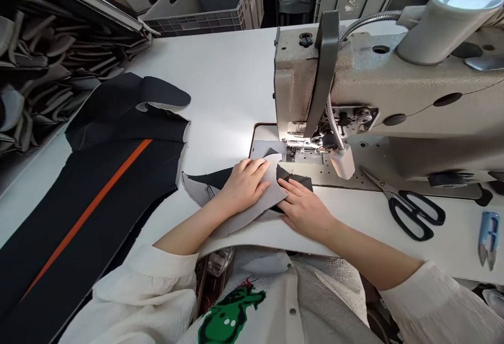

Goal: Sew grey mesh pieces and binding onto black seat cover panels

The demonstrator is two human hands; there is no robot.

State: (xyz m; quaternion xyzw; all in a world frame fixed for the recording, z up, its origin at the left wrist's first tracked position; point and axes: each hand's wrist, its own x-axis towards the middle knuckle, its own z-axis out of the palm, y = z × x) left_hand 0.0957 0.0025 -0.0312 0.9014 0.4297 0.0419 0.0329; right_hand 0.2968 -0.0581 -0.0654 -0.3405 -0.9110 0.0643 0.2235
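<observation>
A fabric piece with a grey knit-looking backing (252, 210) and a black face (216, 178) lies at the front of the sewing machine's needle area. My left hand (246, 184) rests flat on the grey side, with thumb and fingers on top of it. My right hand (305, 207) closes on the piece's right part, where a black section (301, 180) with loose thread ends shows; its thumb is partly hidden. Beyond my fingertips is the presser foot (293, 150) of the sewing machine (303, 76), under a lit lamp.
Black scissors (413, 210) and blue thread snips (489, 239) lie on the right of the white table (224, 76). A black fabric panel with an orange stripe (94, 202) spreads at left. Stacked cut pieces (43, 65) stand beyond it. Grey crates (205, 18) stand behind the table.
</observation>
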